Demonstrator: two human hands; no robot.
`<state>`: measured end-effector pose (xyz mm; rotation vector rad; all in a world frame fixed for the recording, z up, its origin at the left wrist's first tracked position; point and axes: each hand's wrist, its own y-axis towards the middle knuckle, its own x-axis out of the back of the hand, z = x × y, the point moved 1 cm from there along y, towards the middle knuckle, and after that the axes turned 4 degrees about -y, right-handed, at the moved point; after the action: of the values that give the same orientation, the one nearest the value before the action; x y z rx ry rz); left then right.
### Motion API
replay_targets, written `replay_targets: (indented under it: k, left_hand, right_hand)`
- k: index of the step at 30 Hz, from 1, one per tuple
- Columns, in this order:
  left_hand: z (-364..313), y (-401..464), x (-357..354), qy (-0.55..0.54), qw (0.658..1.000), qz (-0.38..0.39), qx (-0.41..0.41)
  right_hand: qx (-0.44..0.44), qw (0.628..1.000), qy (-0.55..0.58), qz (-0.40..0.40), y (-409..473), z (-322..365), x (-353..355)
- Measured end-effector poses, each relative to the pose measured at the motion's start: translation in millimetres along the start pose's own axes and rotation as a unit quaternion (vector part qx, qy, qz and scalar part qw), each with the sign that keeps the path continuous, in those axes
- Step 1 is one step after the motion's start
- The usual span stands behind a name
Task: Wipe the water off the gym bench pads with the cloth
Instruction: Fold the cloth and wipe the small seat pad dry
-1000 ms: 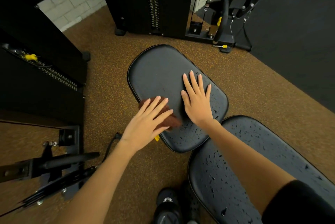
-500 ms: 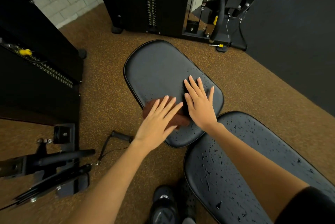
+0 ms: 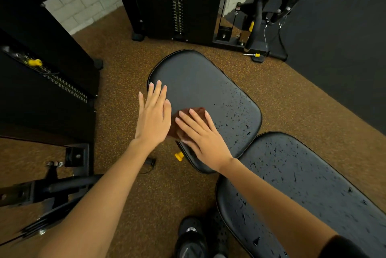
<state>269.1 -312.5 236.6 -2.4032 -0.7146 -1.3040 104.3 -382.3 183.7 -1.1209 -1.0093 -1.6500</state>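
Observation:
The black seat pad (image 3: 194,82) lies ahead, dry on its far left part and beaded with water drops (image 3: 236,111) on its right side. A brown cloth (image 3: 197,111) sits on its near left area. My right hand (image 3: 200,134) presses flat on the cloth, covering most of it. My left hand (image 3: 153,115) is flat with fingers apart at the pad's left edge, right beside the cloth. The longer back pad (image 3: 302,174) at lower right is covered in drops, and my right forearm crosses above it.
A black weight-stack machine (image 3: 175,3) stands behind the seat pad, another machine (image 3: 41,74) to the left. A yellow adjustment knob (image 3: 179,155) pokes out under the seat. A metal frame with a bar (image 3: 62,184) is at lower left. My shoe (image 3: 190,237) is on the brown floor.
The cloth has passed from under my left hand to under my right hand. Both hands have shifted left across the seat pad, leaving the wet right side uncovered.

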Motion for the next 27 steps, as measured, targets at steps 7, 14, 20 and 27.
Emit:
replay_targets:
  k: [7,14,20,27]
  left_hand:
    - [-8.5,-4.4,-3.2,-0.039,0.999,0.01,0.024]
    - [-27.5,-9.1,-21.0,0.08,0.992,0.061,-0.075]
    - [-44.4,-2.0,-33.1,0.176,0.975,0.091,-0.1]
    - [-46.3,1.9,-30.5,0.255,0.956,0.098,-0.11]
  right_hand:
    - [-0.041,0.997,0.055,-0.019,36.0,24.5,-4.6]
    - [-0.03,1.0,0.001,0.005,-35.8,-14.6,0.0]
    - [-0.25,0.967,0.048,-0.017,-32.7,-66.5,9.7]
    - [-0.303,0.943,0.127,-0.061,12.0,-55.8,11.0]
